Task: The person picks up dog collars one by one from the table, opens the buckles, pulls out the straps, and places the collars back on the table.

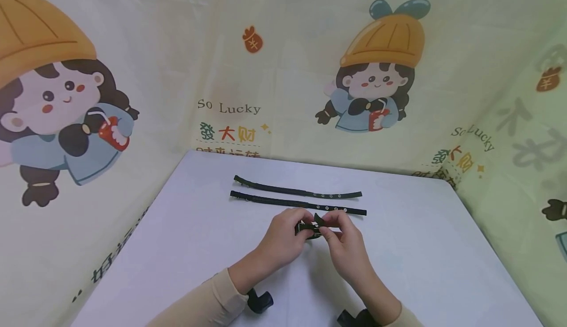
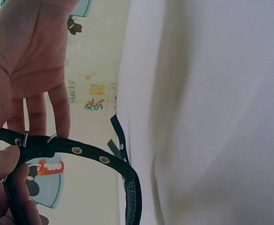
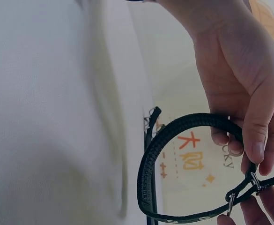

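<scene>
A dark collar [image 1: 305,227] with metal eyelets is bent into a loop between both hands, above the white table. My left hand [image 1: 283,236] grips it on the left, thumb and fingers around the strap. On the other side my right hand [image 1: 347,245] pinches the strap by its free end, which sticks up between the hands. In the left wrist view, the strap runs through a metal buckle [image 2: 26,139], with eyelets along the loop [image 2: 91,153]. The right wrist view shows thumb and fingers close beside the same buckle [image 3: 255,183].
Two similar dark collars lie stretched out on the table [image 1: 212,248] beyond the hands, a far one [image 1: 283,189] and a nearer one [image 1: 274,201]. Printed cloth [image 1: 283,71] hangs behind and at the sides. Black wrist devices [image 1: 260,301] sit beneath the forearms.
</scene>
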`<move>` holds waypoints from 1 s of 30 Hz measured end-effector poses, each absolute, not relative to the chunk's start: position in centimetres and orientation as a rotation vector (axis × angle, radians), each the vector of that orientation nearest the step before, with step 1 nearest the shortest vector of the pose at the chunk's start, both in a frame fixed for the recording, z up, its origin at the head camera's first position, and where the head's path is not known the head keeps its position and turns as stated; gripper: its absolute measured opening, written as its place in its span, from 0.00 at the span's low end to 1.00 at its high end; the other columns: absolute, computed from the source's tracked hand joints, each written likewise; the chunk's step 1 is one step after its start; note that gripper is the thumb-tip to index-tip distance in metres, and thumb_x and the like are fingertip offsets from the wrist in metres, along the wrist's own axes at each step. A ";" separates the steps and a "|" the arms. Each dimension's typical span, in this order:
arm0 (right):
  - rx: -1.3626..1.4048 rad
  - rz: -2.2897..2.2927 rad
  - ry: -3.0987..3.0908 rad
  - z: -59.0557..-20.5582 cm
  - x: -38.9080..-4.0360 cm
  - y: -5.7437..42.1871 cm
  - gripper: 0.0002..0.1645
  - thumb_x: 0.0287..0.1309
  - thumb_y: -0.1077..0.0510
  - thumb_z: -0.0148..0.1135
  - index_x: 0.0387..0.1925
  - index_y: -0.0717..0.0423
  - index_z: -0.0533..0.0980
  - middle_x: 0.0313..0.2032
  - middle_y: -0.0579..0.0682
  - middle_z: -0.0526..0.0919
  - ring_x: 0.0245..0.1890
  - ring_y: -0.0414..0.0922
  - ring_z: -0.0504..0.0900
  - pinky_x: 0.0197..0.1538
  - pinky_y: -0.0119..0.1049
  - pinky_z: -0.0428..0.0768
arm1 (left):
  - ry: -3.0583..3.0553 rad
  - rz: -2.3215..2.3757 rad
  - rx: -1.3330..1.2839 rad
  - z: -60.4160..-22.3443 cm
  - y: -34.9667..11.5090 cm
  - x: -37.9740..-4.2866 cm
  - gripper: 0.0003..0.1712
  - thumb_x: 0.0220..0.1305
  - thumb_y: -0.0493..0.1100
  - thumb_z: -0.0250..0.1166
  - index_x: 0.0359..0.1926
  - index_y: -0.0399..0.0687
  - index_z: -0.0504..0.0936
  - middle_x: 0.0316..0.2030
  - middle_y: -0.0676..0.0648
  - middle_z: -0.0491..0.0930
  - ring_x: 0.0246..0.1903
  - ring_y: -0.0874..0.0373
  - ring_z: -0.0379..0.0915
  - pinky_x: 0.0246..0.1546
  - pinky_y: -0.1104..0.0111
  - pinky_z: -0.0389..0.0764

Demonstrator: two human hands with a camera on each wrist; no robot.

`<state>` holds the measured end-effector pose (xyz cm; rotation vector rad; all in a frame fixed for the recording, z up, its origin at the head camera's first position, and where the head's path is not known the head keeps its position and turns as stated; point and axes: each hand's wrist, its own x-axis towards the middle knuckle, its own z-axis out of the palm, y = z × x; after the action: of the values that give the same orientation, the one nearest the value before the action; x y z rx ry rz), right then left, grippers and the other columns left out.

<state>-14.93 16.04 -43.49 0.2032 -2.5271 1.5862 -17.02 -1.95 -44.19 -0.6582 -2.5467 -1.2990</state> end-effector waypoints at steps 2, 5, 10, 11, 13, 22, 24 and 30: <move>0.194 1.599 -2.526 -43.4 -15.0 16.0 0.13 0.72 0.67 0.66 0.53 0.53 0.77 0.49 0.49 0.87 0.55 0.45 0.85 0.57 0.29 0.84 | -2.542 -1.297 -0.663 -44.1 -2.0 -17.0 0.14 0.65 0.33 0.76 0.49 0.47 0.86 0.42 0.52 0.88 0.46 0.60 0.82 0.48 0.68 0.86; 0.180 1.638 -2.513 -43.3 -15.0 16.0 0.13 0.72 0.68 0.65 0.53 0.55 0.77 0.50 0.51 0.87 0.55 0.47 0.85 0.57 0.31 0.86 | -2.538 -1.321 -0.660 -43.9 -2.1 -16.9 0.13 0.65 0.32 0.76 0.48 0.47 0.87 0.42 0.52 0.88 0.46 0.60 0.83 0.49 0.68 0.87; 0.185 1.749 -2.456 -43.2 -15.1 16.1 0.12 0.73 0.70 0.62 0.53 0.58 0.75 0.50 0.55 0.87 0.54 0.50 0.87 0.57 0.34 0.88 | -2.535 -1.372 -0.650 -43.8 -2.2 -17.0 0.13 0.65 0.31 0.75 0.46 0.49 0.87 0.42 0.53 0.87 0.46 0.62 0.83 0.48 0.70 0.86; 0.190 1.770 -2.439 -43.2 -15.1 16.1 0.12 0.73 0.70 0.61 0.53 0.59 0.75 0.51 0.56 0.87 0.54 0.50 0.87 0.57 0.35 0.88 | -2.532 -1.382 -0.652 -43.8 -2.2 -17.0 0.13 0.65 0.31 0.75 0.46 0.50 0.87 0.42 0.53 0.87 0.45 0.62 0.83 0.48 0.71 0.86; 0.194 1.804 -2.410 -43.2 -15.1 16.2 0.11 0.74 0.71 0.60 0.53 0.60 0.74 0.51 0.56 0.86 0.54 0.49 0.87 0.56 0.35 0.89 | -2.527 -1.403 -0.657 -43.8 -2.2 -17.0 0.13 0.65 0.30 0.75 0.46 0.50 0.87 0.42 0.53 0.86 0.44 0.62 0.83 0.47 0.72 0.86; 0.148 1.940 -2.293 -43.1 -15.0 16.1 0.10 0.77 0.72 0.54 0.54 0.63 0.72 0.53 0.60 0.83 0.50 0.41 0.88 0.54 0.40 0.90 | -2.556 -1.430 -0.649 -43.5 -2.2 -17.0 0.12 0.67 0.30 0.73 0.46 0.49 0.88 0.42 0.53 0.86 0.44 0.63 0.83 0.46 0.74 0.86; 0.132 1.962 -2.274 -42.9 -14.9 16.0 0.09 0.77 0.72 0.54 0.54 0.64 0.71 0.53 0.61 0.83 0.51 0.43 0.89 0.53 0.41 0.91 | -2.565 -1.426 -0.641 -43.5 -2.3 -17.0 0.12 0.66 0.30 0.73 0.45 0.50 0.89 0.41 0.54 0.86 0.44 0.63 0.83 0.46 0.73 0.86; 0.132 1.931 -2.302 -42.3 -15.0 15.8 0.09 0.78 0.71 0.54 0.54 0.62 0.72 0.53 0.61 0.84 0.55 0.52 0.88 0.51 0.42 0.91 | -2.571 -1.450 -0.601 -44.0 -2.4 -17.0 0.11 0.67 0.31 0.73 0.45 0.51 0.89 0.42 0.55 0.86 0.45 0.63 0.83 0.48 0.72 0.86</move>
<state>-14.98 15.83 -42.34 0.1321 -2.3020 1.9312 -17.03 -2.41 -43.96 -0.6008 -2.5706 -1.4504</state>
